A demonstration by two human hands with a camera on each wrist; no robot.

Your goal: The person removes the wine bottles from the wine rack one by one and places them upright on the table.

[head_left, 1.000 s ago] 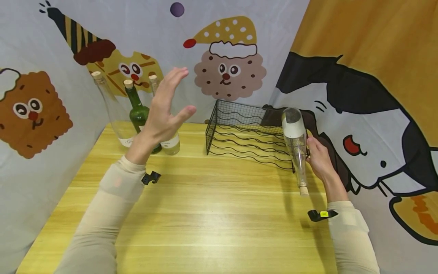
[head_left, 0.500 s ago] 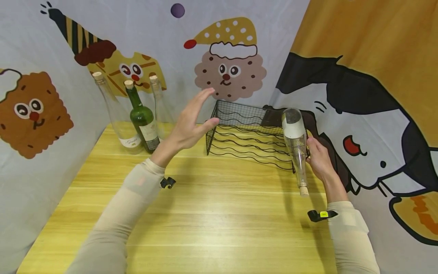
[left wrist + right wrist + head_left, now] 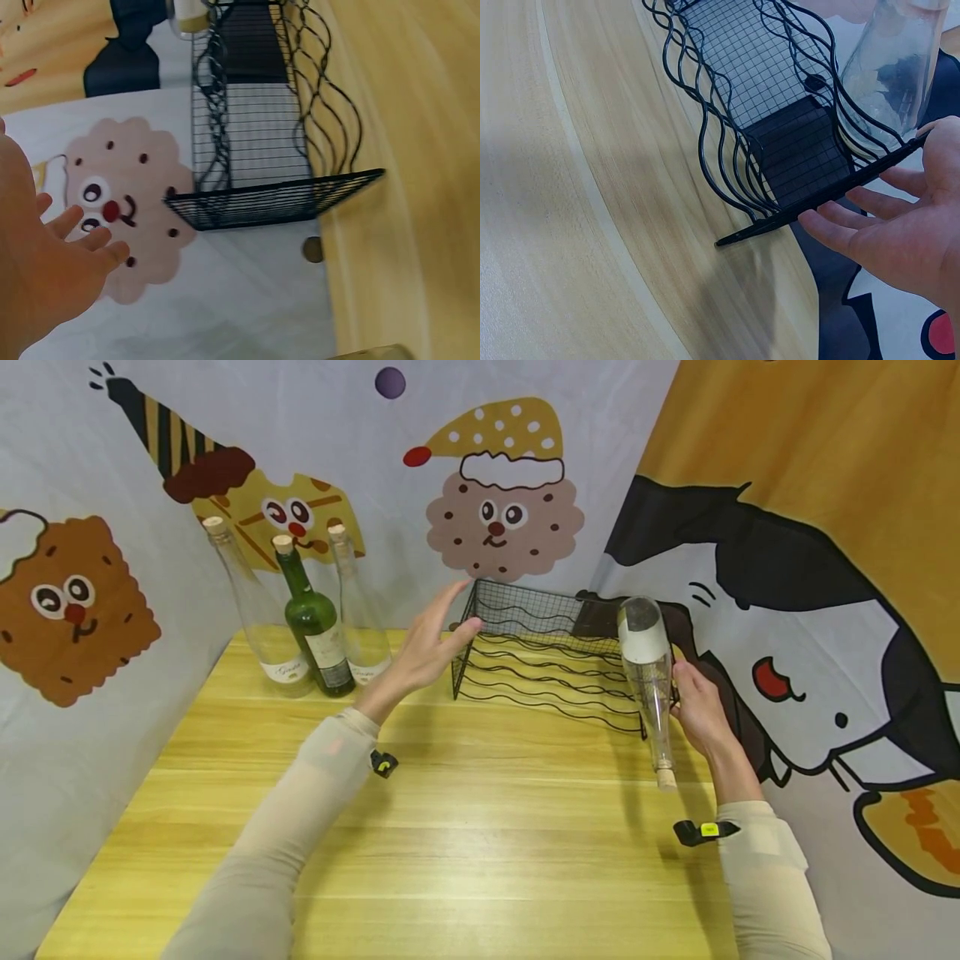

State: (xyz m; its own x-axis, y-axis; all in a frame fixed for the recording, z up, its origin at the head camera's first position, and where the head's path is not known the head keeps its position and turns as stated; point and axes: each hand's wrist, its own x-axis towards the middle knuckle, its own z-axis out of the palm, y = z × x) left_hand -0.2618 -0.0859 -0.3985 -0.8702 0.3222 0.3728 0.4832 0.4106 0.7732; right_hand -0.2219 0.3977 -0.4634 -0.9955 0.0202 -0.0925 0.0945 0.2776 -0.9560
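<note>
A black wire wine rack (image 3: pixel 525 602) with wavy bars stands at the back of the wooden table. On its top tier, at the right end, lies a clear glass bottle (image 3: pixel 643 645), its corked neck pointing toward me. My right hand (image 3: pixel 701 702) is at the rack's right end; in the right wrist view its straight fingers (image 3: pixel 832 229) touch the outside of the side panel, thumb at the top corner. My left hand (image 3: pixel 423 656) holds nothing, with fingers spread, just left of the rack's left panel (image 3: pixel 255 206).
Three corked bottles stand upright at the back left: a clear bottle (image 3: pixel 288 672), a green bottle (image 3: pixel 309 614) and another clear bottle (image 3: pixel 367 672). A printed cloth (image 3: pixel 390 485) hangs close behind the rack and along both sides of the table (image 3: pixel 480 827).
My left hand has moved right and lower, away from the standing bottles to the rack's left end. My right hand, the rack and the lying bottle have stayed in place.
</note>
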